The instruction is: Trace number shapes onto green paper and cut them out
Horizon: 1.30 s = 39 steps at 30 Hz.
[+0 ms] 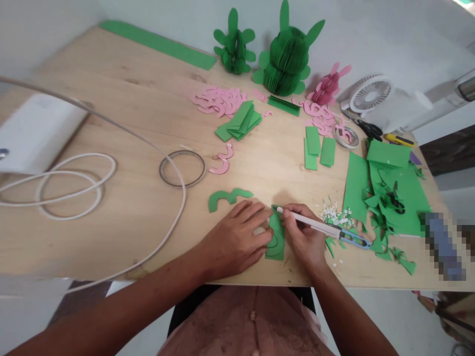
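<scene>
My right hand (305,242) is closed round a white pen (315,222) with a blue, see-through end. Its tip touches the top of a small green paper strip (275,251) that carries a drawn curved line. My left hand (237,240) lies palm down on the table, fingers stretched out and a little apart, with fingertips over the strip's left edge. They hide part of the strip. Just beyond my left fingers lies a wavy green paper cutout (227,198). A similar pink cutout (222,159) rests farther back.
Green honeycomb paper figures (287,59) and a pink one (326,88) stand by the wall. Folded green papers (241,121), a tape roll (182,168), and a pink cutout pile (218,100) lie mid-table. Green scraps (382,217) and black scissors (367,127) are right; a white cable (178,217) loops left.
</scene>
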Motion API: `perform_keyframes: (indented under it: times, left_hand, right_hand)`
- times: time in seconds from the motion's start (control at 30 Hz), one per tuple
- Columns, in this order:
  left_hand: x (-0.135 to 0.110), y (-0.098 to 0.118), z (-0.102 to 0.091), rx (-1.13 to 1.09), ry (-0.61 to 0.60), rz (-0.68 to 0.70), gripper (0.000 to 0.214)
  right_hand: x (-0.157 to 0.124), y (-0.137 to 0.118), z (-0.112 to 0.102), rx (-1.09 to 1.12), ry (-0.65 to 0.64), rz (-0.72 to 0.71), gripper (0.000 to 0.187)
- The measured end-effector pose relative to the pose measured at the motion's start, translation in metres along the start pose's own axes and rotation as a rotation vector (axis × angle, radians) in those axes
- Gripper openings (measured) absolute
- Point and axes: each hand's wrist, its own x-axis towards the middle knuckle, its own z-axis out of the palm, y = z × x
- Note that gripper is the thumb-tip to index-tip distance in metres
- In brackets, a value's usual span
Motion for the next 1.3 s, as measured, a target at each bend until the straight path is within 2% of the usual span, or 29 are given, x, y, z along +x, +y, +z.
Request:
perform_keyframes:
  times: [0.83,1.3]
  left_hand:
    - [-0.0001,0.0009,0.0007,0.025,-0.016,0.007,0.014]
    - [-0.001,0.0008,0.0019,0.044,0.018,0.015,0.017]
  right_hand:
    - [-0.0044,-0.0013,-0.0053,-0.08,0.0,-0.096,0.011]
    - [-0.0091,0.002,-0.0072,-0.099,0.001,-0.111,0.011]
